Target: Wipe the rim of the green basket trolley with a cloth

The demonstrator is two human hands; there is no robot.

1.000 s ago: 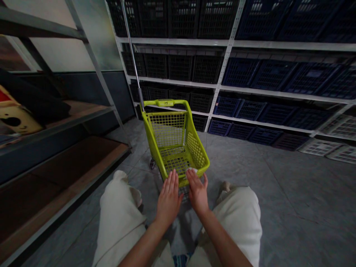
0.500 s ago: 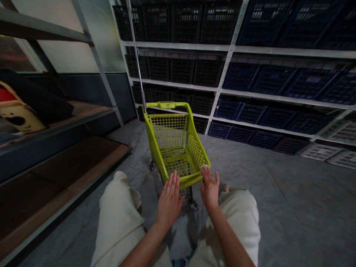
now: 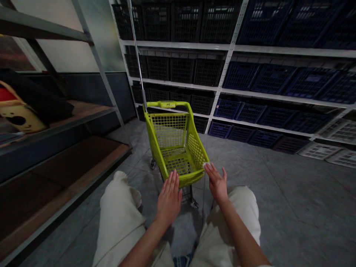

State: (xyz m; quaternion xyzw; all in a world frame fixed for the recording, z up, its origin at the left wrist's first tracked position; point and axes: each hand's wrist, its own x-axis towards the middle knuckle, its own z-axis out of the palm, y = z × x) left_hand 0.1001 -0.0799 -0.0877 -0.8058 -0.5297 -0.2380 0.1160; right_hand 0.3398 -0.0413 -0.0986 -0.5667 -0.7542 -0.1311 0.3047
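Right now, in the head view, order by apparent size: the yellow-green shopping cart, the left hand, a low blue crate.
Largest: the shopping cart. Then the left hand and blue crate, too alike to rank.

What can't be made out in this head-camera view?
Head view, white speck at the right hand: too small to identify.
Head view, top-shelf black crates: cut off by the top edge.
Head view, yellow-and-red item on the left shelf: cut off by the left edge.
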